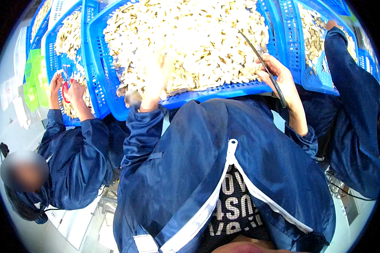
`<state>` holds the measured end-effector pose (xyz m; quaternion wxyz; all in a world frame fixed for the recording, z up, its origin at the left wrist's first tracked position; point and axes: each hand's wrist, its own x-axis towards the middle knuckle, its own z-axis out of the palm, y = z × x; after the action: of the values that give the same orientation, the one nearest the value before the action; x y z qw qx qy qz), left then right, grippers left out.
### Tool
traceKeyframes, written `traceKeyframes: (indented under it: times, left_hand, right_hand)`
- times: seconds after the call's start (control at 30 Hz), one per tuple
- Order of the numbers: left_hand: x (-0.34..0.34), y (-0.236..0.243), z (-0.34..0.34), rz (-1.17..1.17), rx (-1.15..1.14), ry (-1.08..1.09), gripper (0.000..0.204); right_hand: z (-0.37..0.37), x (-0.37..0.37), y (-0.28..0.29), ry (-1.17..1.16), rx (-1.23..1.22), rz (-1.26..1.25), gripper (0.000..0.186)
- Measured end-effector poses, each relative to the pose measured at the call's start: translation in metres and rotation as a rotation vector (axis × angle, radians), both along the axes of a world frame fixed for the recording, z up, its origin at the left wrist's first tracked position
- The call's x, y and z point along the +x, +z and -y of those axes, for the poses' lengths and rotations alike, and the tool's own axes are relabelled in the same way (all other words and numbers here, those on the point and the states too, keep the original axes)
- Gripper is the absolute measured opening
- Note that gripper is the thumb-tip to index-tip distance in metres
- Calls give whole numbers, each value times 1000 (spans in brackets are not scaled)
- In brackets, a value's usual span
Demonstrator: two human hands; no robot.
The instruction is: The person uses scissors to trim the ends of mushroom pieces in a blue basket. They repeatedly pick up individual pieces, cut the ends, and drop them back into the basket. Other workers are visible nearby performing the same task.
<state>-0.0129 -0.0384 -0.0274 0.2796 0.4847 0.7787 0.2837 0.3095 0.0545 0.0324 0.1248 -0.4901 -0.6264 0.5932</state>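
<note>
The pale slices (190, 38) fill the blue crate (223, 90) just ahead. The left hand (156, 74), blurred, grip unclear, rests in them; the right hand (278, 74) grips the near edge.

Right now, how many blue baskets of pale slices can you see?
4: the big blue basket in front, one at left by a co-worker, one at right, and another at far left. More may be hidden at the rim.
</note>
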Motion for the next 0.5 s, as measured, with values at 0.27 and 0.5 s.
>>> traceKeyframes:
  times: [0.27, 0.5]
  left_hand:
    - [28, 11, 6, -173, 55, -215, 24]
    - [16, 3, 16, 222, -27, -42, 20]
  right_hand:
    - [2, -4, 2, 18, 15, -11, 34]
    - [4, -5, 0, 33, 83, 0, 35]
